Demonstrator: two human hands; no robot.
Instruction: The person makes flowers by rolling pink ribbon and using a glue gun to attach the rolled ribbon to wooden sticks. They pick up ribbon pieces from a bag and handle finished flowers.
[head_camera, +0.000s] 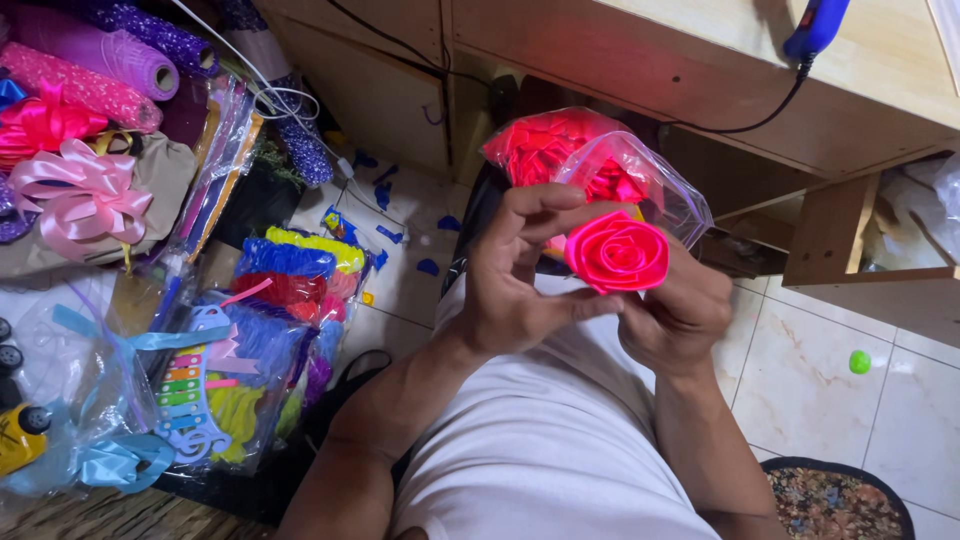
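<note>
- A bright pink ribbon rose (617, 252) sits between both hands, bloom turned up toward the camera, which keeps its spiral folds in plain sight
- The left hand (515, 275) curls round the rose from its left side, thumb and fingertips closed on the outer petals, apparently to keep the wrap from loosening
- The right hand (678, 312) lies under and to the right of the rose, fingers folded in on its base; the exact pinch is hidden behind the bloom
- Just behind the rose, a clear zip bag (600, 165) of more pink ribbon pieces rests against the fingers, close for reaching
- Left of the rose, packets of coloured yarn (270, 330) and pale pink bows (80, 195) lie heaped
- Above the rose, a wooden table (700, 70) carries a blue glue gun (815, 25); right of and below the rose, a small green ball (860, 362) lies on the floor tiles
</note>
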